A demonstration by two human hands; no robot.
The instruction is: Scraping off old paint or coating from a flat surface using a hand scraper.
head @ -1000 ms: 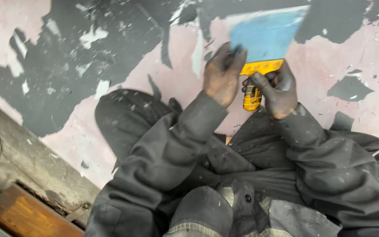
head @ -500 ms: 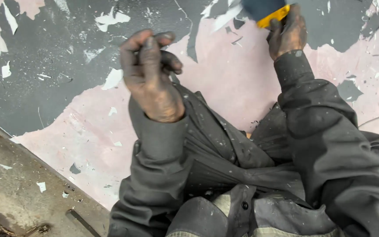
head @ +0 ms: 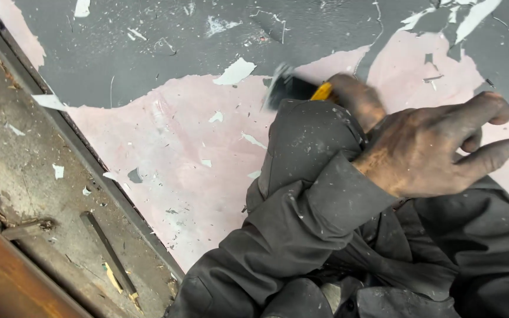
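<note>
My right hand [head: 357,99], blurred by motion, is shut on a scraper [head: 294,88] with a yellow handle and a dark blade. The blade meets the floor at the edge of the grey paint [head: 166,47], just beyond my bent knee [head: 310,138] in dark work trousers. My left hand [head: 431,150], dirty and bare, hovers in front of the right one with its fingers loosely apart, pointing right and holding nothing. Its dark sleeve [head: 301,218] runs up from the lower left. Bare pink floor [head: 172,159] lies left of the knee.
Loose grey paint flakes [head: 235,72] lie scattered on the pink and grey floor. A dusty grey sill [head: 25,153] with a metal edge strip runs diagonally on the left, with a flat dark bar [head: 108,254] on it. A brown wooden beam [head: 7,277] is at the bottom left.
The view has swung right and down. My right hand has brought the scraper from the top right down to the floor beside my knee. My left hand has shifted across to the right.
</note>
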